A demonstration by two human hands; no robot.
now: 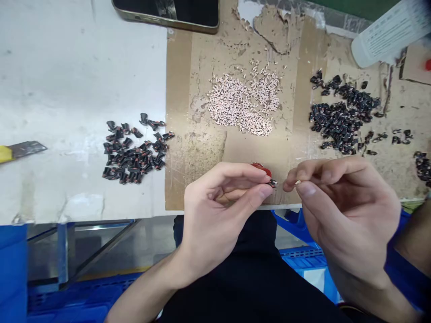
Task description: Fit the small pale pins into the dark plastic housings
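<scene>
Thumb and forefinger of my left hand (pixel 218 211) pinch a small black part (pixel 272 183) whose end pokes out past the fingertips. A red round object (pixel 263 169) shows just behind those fingertips; whether it is held or lies on the board I cannot tell. A short gap to the right, my right hand (pixel 346 202) is closed on a tiny pale piece (pixel 297 182) between thumb and fingertip. Ahead of both hands spreads a pile of similar tiny pale pieces (pixel 229 98) on the cardboard (pixel 205 152).
Small black parts (pixel 133 157) lie heaped at left, and a larger heap of black parts (pixel 340 116) sits at right. A yellow-handled blade (pixel 27 150), a phone (pixel 175 13) and a white bottle (pixel 390 33) surround them. At far right another person's arm (pixel 414 237) shows.
</scene>
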